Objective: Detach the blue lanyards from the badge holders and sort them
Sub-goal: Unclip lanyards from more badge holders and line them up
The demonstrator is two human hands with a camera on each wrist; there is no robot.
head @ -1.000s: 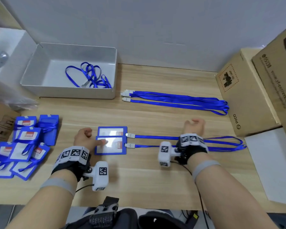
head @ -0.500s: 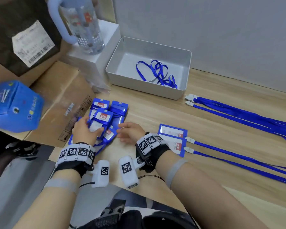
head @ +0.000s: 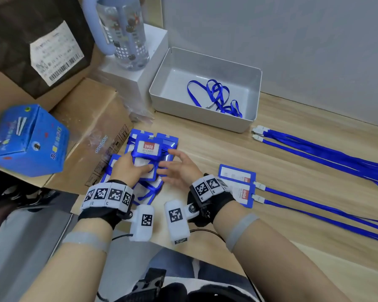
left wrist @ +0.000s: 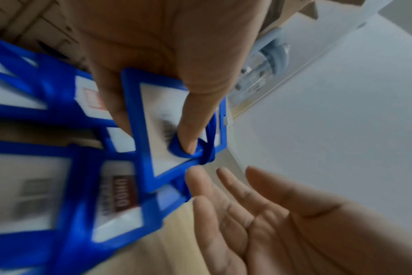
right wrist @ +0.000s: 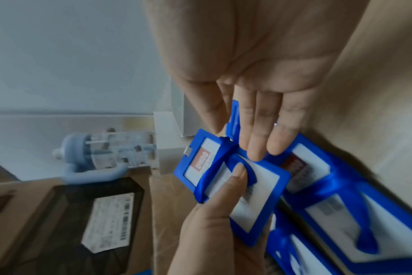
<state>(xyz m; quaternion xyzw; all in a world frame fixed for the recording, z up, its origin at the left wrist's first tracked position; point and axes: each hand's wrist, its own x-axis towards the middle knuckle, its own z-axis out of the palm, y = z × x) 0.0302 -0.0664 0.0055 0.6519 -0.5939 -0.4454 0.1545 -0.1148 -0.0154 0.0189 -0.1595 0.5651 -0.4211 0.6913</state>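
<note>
Nearest to me, my left hand [head: 127, 168] pinches one badge holder [head: 147, 149], thumb pressed on the blue lanyard [right wrist: 223, 163] wrapped around it, above the pile of wrapped holders [head: 148, 188] at the table's left edge. My right hand [head: 179, 168] has fingers straight and spread, its fingertips [right wrist: 259, 148] touching that wrapping. To the right lie two holders [head: 238, 184] with their lanyards stretched out. Further away, loose lanyards [head: 325, 151] lie on the wooden table [head: 292, 214], and the grey tray [head: 205, 118] holds one coiled lanyard [head: 216, 97].
</note>
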